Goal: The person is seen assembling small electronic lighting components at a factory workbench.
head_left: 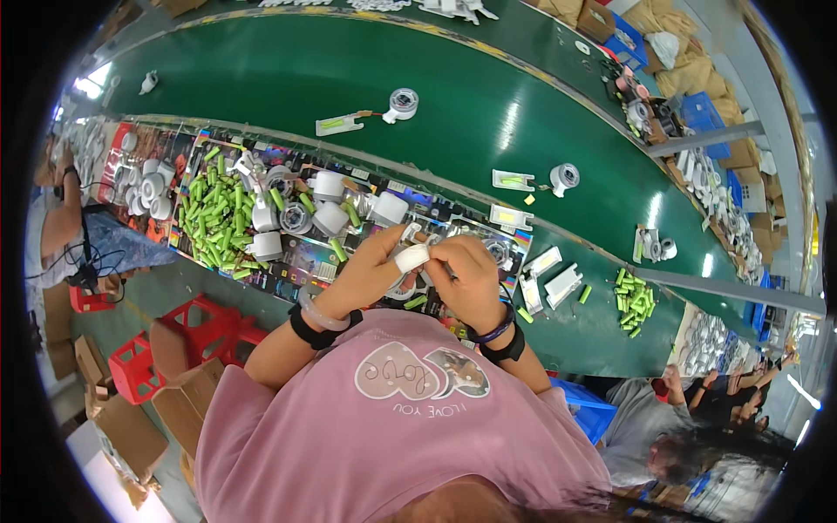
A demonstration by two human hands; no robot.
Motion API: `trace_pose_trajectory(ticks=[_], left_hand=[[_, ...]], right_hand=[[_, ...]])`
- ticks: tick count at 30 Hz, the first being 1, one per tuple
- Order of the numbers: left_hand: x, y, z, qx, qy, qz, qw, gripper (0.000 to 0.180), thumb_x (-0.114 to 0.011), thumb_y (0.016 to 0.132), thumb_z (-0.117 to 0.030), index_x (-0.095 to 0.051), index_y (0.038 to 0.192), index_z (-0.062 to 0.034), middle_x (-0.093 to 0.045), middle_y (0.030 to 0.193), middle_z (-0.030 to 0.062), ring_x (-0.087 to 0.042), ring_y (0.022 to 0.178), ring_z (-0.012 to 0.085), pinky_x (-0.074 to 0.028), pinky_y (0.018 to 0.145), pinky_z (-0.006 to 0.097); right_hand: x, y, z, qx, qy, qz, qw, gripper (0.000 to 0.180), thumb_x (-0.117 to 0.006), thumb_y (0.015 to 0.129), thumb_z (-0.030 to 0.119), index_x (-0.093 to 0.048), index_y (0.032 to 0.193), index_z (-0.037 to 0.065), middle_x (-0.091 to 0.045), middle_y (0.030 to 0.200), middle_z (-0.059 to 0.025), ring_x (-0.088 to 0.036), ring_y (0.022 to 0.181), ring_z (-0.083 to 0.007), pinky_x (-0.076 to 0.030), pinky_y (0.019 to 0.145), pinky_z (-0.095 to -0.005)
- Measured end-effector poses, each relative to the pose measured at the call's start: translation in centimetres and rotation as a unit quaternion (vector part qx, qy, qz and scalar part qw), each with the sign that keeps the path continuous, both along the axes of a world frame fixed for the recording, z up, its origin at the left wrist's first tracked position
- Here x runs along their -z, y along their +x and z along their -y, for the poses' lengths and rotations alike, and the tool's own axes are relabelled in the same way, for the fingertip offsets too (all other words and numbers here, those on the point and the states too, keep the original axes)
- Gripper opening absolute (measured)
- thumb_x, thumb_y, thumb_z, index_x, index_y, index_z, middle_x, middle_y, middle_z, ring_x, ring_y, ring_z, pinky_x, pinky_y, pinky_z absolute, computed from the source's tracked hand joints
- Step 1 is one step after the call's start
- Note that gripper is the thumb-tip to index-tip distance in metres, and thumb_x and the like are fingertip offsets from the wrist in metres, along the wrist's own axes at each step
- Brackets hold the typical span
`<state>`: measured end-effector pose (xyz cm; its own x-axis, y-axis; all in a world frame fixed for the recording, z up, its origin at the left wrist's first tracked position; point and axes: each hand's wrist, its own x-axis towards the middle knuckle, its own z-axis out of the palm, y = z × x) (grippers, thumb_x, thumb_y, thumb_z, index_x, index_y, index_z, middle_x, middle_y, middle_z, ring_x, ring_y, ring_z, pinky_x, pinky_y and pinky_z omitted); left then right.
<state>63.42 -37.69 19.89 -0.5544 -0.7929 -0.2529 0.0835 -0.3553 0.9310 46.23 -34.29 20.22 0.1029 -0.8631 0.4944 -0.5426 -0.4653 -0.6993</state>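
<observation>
White plastic rounded part (411, 258) pinched btwn left hand (370, 266) & right hand (471, 279), both gripping; risk: slips, drops among loose green cylindrical cells (218, 218)

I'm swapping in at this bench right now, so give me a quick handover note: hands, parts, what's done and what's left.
Left hand: grips a small white part from the left side.
Right hand: holds the same part from the right; both hands meet over the work mat's near edge.
Parts: loose green cells heaped on the mat's left; white round housings beside them; a smaller pile of green cells lies to the right on the green belt.
Done: some white assemblies already lie on the belt.
Left: the held part is unfinished; many cells and housings remain.
</observation>
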Motion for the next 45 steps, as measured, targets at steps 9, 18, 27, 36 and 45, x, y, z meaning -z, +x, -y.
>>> trace_pose_trajectory(ticks=[9, 18, 27, 36, 45], left_hand=[[2.3, -0.3, 4.8, 0.029, -0.047, 0.086, 0.995, 0.021, -0.054, 0.094, -0.018, -0.055, 0.108, -0.0024, -0.055, 0.068, 0.0004, -0.051, 0.056, 0.0055, -0.040, 0.050, 0.020], [14.1, 4.9, 21.6, -0.133, -0.302, 0.412, 0.849, 0.037, -0.049, 0.085, -0.009, -0.053, 0.120, 0.0017, -0.056, 0.117, 0.0240, -0.054, 0.107, 0.0388, -0.042, 0.095, 0.043], [18.2, 6.7, 26.2, -0.035, -0.339, 0.678, 0.651, 0.035, -0.068, 0.072, -0.017, -0.056, 0.104, -0.0107, -0.057, 0.110, 0.0096, -0.055, 0.102, 0.0297, -0.043, 0.085, 0.047], [16.6, 6.6, 25.3, -0.004, -0.380, 0.697, 0.608, 0.027, -0.067, 0.072, -0.016, -0.059, 0.097, -0.0118, -0.058, 0.099, 0.0096, -0.057, 0.097, 0.0297, -0.046, 0.080, 0.044], [9.8, 4.1, 22.7, -0.048, -0.068, 0.230, 0.970, 0.024, -0.063, 0.083, -0.018, -0.050, 0.099, -0.0043, -0.059, 0.079, 0.0058, -0.058, 0.057, 0.0138, -0.050, 0.053, 0.026]], right_hand=[[2.1, 0.2, 4.2, 0.024, 0.107, 0.051, 0.993, 0.011, -0.066, 0.076, 0.001, -0.058, 0.083, 0.003, -0.058, 0.074, -0.0104, -0.058, 0.062, -0.0251, -0.045, 0.055, -0.0333], [9.4, -5.2, 18.4, 0.042, 0.150, 0.021, 0.988, 0.011, -0.066, 0.083, 0.005, -0.057, 0.083, -0.002, -0.065, 0.070, -0.0079, -0.064, 0.059, -0.0126, -0.048, 0.053, -0.0248], [14.7, -7.8, 23.8, 0.116, 0.227, 0.047, 0.966, 0.011, -0.068, 0.078, 0.007, -0.059, 0.078, 0.002, -0.064, 0.068, -0.0103, -0.063, 0.057, -0.0190, -0.049, 0.055, -0.0296], [16.2, -7.8, 23.9, 0.084, 0.290, 0.222, 0.927, 0.010, -0.067, 0.081, 0.004, -0.059, 0.082, -0.001, -0.065, 0.068, -0.0061, -0.062, 0.054, -0.0112, -0.044, 0.049, -0.0233], [12.4, -5.2, 22.7, 0.092, 0.038, -0.129, 0.987, 0.053, -0.072, 0.067, 0.010, -0.056, 0.117, 0.010, -0.052, 0.127, -0.0156, -0.048, 0.118, -0.0329, -0.040, 0.095, -0.0454]])
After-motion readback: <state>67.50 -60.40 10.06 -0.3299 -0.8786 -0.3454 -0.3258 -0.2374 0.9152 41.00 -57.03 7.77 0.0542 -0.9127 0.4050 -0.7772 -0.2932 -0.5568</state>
